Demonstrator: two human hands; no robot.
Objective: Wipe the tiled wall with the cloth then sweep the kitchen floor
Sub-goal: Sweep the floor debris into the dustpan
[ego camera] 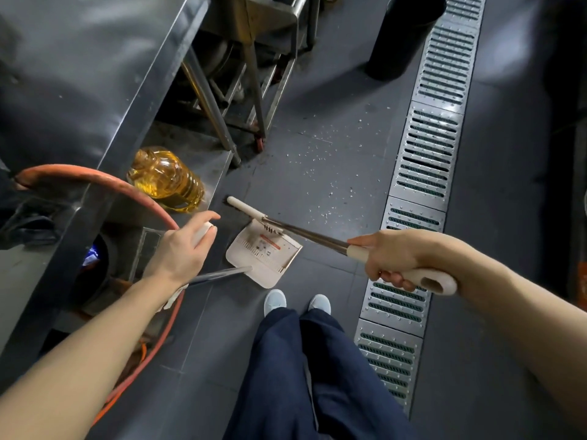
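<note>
My right hand [394, 258] grips the cream handle of a broom whose metal pole [305, 235] slants down to a white broom head [246, 209] on the dark floor. My left hand [181, 249] holds the white grip of the dustpan's handle; its clear pole [219, 274] runs down to the cream dustpan [263, 254], which lies on the floor just in front of my feet. The broom head sits at the dustpan's far edge. White crumbs [320, 154] are scattered over the tiles beyond it. No cloth is visible.
A steel counter [95, 74] runs along the left, with a bottle of yellow oil [165, 181] and an orange hose [133, 198] beneath it. Metal trolley legs [254, 90] stand ahead. A black bin [403, 36] sits at the back, and a metal drain grate [425, 173] runs along the right.
</note>
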